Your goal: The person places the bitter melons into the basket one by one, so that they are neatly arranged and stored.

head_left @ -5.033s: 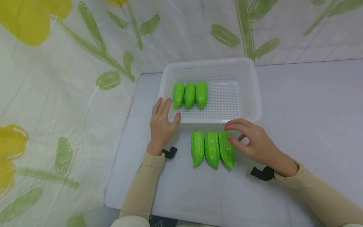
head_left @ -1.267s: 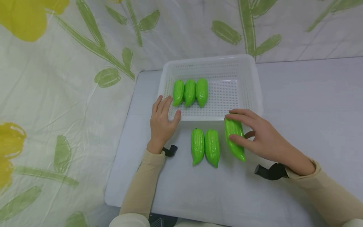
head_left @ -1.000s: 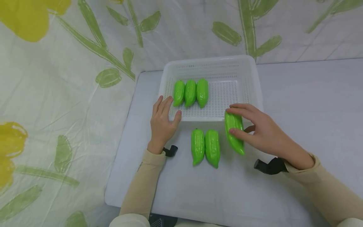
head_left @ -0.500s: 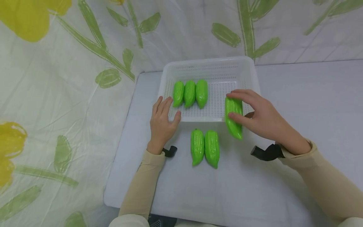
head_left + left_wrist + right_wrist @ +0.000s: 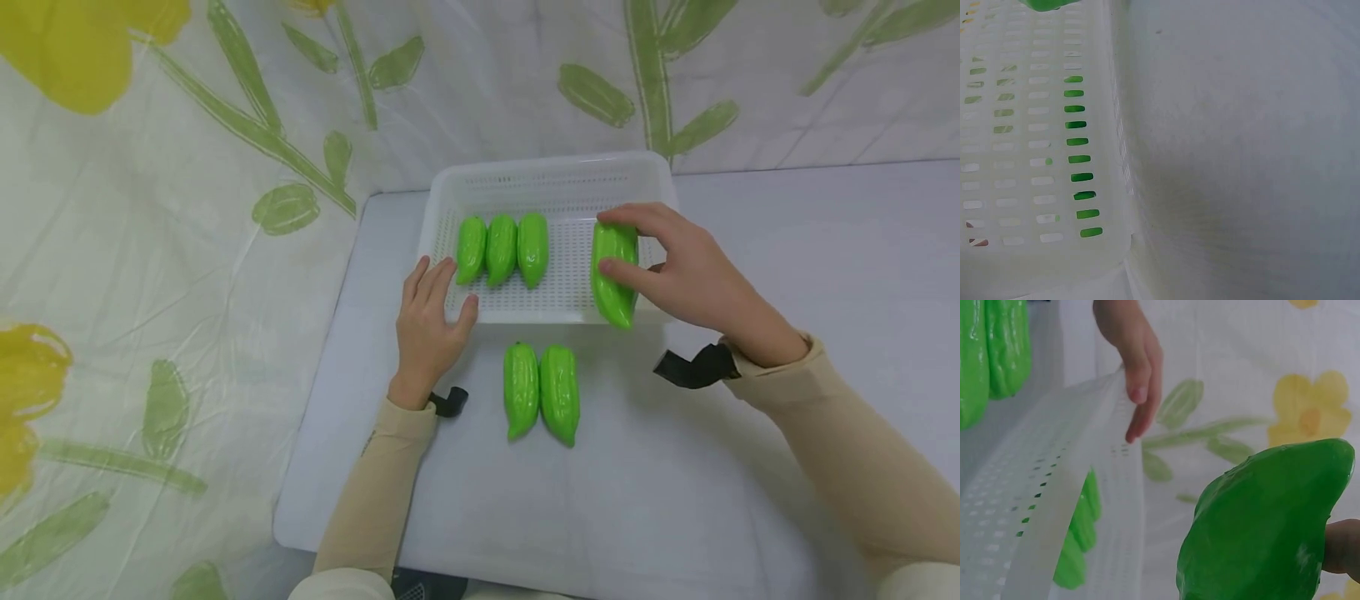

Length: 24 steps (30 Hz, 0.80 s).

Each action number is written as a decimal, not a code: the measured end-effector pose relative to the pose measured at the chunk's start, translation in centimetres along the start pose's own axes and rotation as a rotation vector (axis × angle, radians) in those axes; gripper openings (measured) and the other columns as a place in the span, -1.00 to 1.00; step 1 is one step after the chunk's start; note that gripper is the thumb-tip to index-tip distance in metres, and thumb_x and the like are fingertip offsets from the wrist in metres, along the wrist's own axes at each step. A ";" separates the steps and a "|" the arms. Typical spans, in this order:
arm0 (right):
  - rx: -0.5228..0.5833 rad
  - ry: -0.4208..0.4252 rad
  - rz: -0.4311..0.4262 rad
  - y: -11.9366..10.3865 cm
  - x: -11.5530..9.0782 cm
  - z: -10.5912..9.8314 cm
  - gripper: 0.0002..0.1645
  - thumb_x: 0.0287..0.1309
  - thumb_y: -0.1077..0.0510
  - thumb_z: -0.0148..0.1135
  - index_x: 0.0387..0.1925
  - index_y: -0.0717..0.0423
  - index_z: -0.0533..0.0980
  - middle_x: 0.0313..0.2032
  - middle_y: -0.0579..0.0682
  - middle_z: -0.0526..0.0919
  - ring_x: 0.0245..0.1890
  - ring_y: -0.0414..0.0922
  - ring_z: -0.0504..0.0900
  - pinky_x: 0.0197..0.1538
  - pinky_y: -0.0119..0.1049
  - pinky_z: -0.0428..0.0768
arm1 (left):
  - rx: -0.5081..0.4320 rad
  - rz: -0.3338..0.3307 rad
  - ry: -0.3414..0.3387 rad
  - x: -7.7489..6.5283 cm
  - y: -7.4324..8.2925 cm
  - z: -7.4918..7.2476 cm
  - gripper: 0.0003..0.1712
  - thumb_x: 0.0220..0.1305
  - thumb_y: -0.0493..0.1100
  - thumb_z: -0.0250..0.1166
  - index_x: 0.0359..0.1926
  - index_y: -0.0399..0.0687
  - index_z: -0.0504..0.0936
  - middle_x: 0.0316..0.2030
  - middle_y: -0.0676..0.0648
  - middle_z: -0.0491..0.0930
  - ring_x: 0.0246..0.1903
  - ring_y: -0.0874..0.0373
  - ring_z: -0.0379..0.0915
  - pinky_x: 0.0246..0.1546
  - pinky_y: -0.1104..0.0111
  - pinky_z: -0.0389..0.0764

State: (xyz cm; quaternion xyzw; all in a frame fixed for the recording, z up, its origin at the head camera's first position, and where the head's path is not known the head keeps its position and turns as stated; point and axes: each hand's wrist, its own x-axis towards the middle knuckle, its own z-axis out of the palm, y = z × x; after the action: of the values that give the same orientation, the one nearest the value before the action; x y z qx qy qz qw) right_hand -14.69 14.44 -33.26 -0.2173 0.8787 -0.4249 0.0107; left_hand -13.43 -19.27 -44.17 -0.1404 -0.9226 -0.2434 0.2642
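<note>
In the head view, my right hand (image 5: 693,267) pinches a glossy green bitter melon (image 5: 617,300) between thumb and fingers, over the right front part of a white plastic basket (image 5: 652,167). Its pointed end hangs past the front rim toward me. My left hand (image 5: 429,333) rests at the basket's left front corner, fingers fairly straight, thumb spread along the front rim. Inside on the left, three bitter melons (image 5: 502,250) lie side by side. Two more, a left melon (image 5: 522,392) and a right melon (image 5: 559,396), lie on the table before the basket.
A white-covered table (image 5: 480,500) bears everything, its left edge near my left forearm. Behind and to the left hangs a white curtain (image 5: 480,92) with yellow flowers and green leaves. Black wrist mounts sit at the left cuff (image 5: 450,402) and right cuff (image 5: 697,367).
My right hand has taken the rightmost bitter melon from the row of three on the table, lifted it and carried it forward over the basket. The left hand has stayed at the corner.
</note>
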 end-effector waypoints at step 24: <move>-0.058 -0.128 0.125 1.2 5.9 0.0 -0.23 0.40 -0.17 0.26 0.50 0.04 0.37 0.51 0.13 0.35 0.42 0.27 0.39 0.44 0.23 0.37 | -0.006 -0.010 -0.007 -0.1 0.0 0.0 -0.36 0.43 0.08 0.14 0.34 -0.26 0.55 0.31 -0.22 0.58 0.50 -0.18 0.25 0.49 0.01 0.37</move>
State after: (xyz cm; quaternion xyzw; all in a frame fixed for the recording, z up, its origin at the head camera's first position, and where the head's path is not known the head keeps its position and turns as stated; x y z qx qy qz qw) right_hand -20.46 12.78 -33.20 -0.1892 0.9000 -0.3828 0.0871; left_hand -13.37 -19.30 -44.25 -0.1373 -0.9235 -0.2472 0.2592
